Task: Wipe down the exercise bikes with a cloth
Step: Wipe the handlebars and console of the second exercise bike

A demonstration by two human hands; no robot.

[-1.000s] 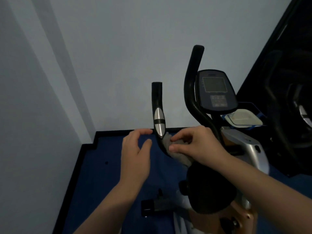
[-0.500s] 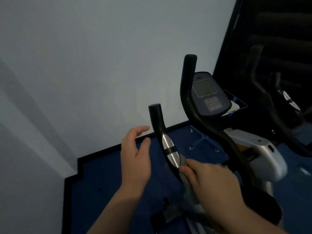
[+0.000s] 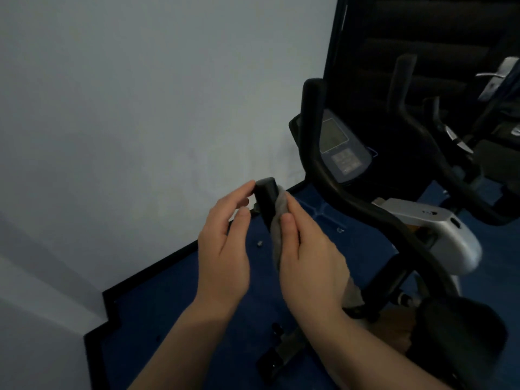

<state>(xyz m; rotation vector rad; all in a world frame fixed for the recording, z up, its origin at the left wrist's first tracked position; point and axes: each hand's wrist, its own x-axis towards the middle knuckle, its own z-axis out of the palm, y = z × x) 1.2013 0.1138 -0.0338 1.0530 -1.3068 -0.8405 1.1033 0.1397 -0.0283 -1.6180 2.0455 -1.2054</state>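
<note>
Cloth (image 3: 280, 220) is pressed against the black handlebar tip (image 3: 266, 198) by the right hand (image 3: 306, 254), at about 3 o'clock of the tip; the grey cloth is pinched between the fingers and the bar, and the rest of it is seen hanging down by the wrist. The left hand (image 3: 225, 249) is held at 9 o'clock of the tip; it is half open, the fingers are curled, a fingertip seems to touch the bar, and nothing is held in it.

The exercise bike (image 3: 439, 232) is seen at 3 o'clock of the hands, with its screen (image 3: 340, 147) at 1 o'clock; the seat (image 3: 461, 330) is found low at 5 o'clock. A second bike (image 3: 455, 142) is seen far off at 2 o'clock, by the dark wall.

Slips could happen here; the cloth is only held by a few fingers, so it could be dropped onto the blue floor (image 3: 174, 319) if the grip is let loose. The round end of the tip could be missed if the cloth is not pulled over the top.
</note>
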